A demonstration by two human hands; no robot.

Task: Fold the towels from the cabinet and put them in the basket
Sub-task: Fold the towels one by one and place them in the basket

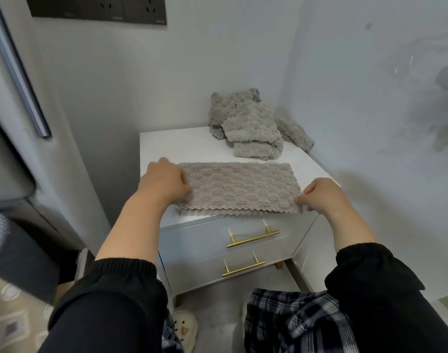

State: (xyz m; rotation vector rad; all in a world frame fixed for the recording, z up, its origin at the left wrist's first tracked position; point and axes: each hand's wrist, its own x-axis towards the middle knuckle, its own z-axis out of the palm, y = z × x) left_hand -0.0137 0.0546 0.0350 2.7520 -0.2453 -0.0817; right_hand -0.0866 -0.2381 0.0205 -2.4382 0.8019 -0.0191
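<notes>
Front edge: the towel's (238,187) two zigzag hems, slightly offset, lie along the cabinet's (192,143) near edge.
Left hand (164,184): fingers curled, gripping the towel's left end.
Right hand (322,197): fingers pinch the near right corner.
Towel axis: flat, long side left to right.
Open room: a strip of white top behind the towel.
Far right corner: crumpled towel pile (250,123) against the wall.

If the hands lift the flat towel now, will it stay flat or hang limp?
Probably limp: the flat towel is thin, fluffy cloth in two layers, and the pile of towels behind it slumps in soft folds. Likely light, since the right hand holds its corner by a fingertip pinch.
</notes>
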